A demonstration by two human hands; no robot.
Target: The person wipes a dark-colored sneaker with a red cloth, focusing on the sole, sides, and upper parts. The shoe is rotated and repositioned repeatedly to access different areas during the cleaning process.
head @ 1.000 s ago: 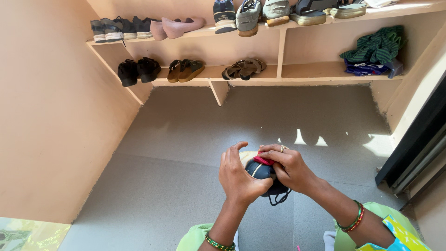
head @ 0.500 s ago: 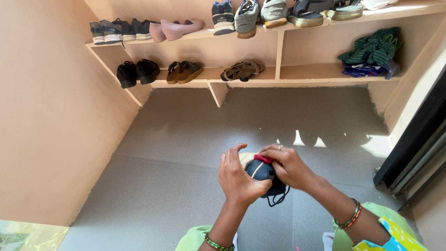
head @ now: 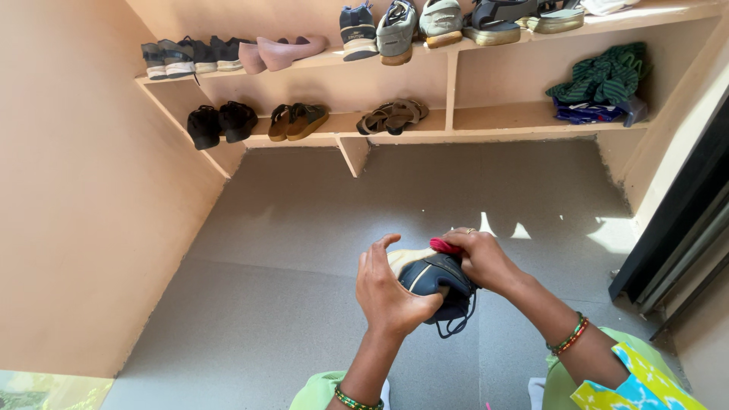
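Shelved shoes, folded green cloth

Grey floor bare, two-tier peach shelf bearing shoes, sandals, folded green cloth

From where I watch, I find no screen or sign. The one packet-like thing is a flat blue wrapped bundle on the lower shelf, far up and right of my hands, under green cloth. A navy shoe above carries a small pale label.
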